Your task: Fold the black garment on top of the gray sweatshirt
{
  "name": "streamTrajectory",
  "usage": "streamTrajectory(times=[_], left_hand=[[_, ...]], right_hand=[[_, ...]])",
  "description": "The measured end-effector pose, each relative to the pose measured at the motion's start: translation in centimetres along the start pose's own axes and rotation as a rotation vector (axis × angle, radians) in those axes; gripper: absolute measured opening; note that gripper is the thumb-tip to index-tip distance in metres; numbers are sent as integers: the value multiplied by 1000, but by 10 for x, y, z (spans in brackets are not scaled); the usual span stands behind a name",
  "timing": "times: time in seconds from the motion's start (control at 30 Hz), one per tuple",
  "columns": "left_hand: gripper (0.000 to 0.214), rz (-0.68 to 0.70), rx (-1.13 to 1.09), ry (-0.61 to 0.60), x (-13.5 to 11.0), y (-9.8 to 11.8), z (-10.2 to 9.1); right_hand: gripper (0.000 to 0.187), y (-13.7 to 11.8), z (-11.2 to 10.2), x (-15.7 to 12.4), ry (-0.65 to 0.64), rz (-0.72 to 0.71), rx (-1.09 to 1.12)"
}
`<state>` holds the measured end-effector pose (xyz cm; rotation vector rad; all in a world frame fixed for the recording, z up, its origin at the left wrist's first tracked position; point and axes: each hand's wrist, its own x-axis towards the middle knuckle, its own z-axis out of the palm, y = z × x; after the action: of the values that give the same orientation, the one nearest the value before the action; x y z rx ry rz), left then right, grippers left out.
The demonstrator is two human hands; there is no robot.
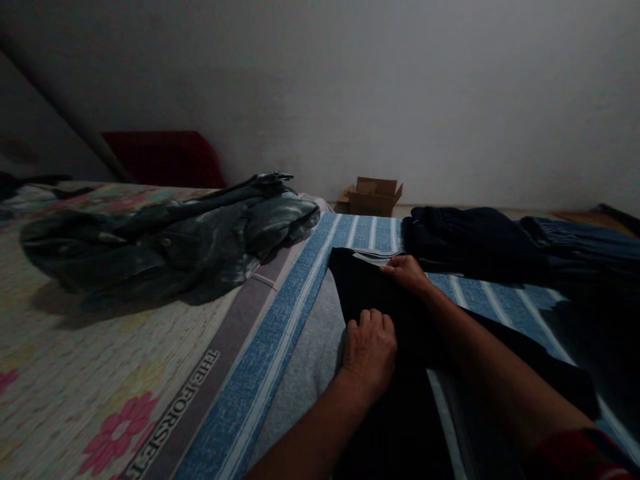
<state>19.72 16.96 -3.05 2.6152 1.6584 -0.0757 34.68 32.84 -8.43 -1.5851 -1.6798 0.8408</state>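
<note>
A black-and-grey garment [410, 320] lies spread on the blue striped cloth, and I cannot tell exactly what kind it is. My left hand [370, 347] rests on its black part, near the border with the grey fabric, its fingers curled down and closed on the cloth. Farther forward, my right hand [407, 272] pinches the garment's far edge, beside a pale strip of fabric. The right forearm crosses over the black cloth and hides part of it.
A dark denim jacket [200, 243] lies heaped on the flowered bedspread [190, 340] to the left. Folded dark jeans [470, 237] sit at the right on the blue striped cloth [280, 333]. Beyond are an open cardboard box [373, 197], a red panel [165, 157] and a pale wall.
</note>
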Motion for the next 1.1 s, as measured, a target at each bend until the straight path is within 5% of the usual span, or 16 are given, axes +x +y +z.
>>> streamTrajectory(times=[0.17, 0.43, 1.1], left_hand=[[18, 36, -10, 76, 4, -9, 4], [20, 110, -38, 38, 15, -33, -3], [22, 62, -22, 156, 26, -23, 19]], right_hand=[[24, 0, 0, 0, -15, -2, -4], [20, 2, -1, 1, -36, 11, -1], [18, 6, 1, 2, -17, -17, -67]])
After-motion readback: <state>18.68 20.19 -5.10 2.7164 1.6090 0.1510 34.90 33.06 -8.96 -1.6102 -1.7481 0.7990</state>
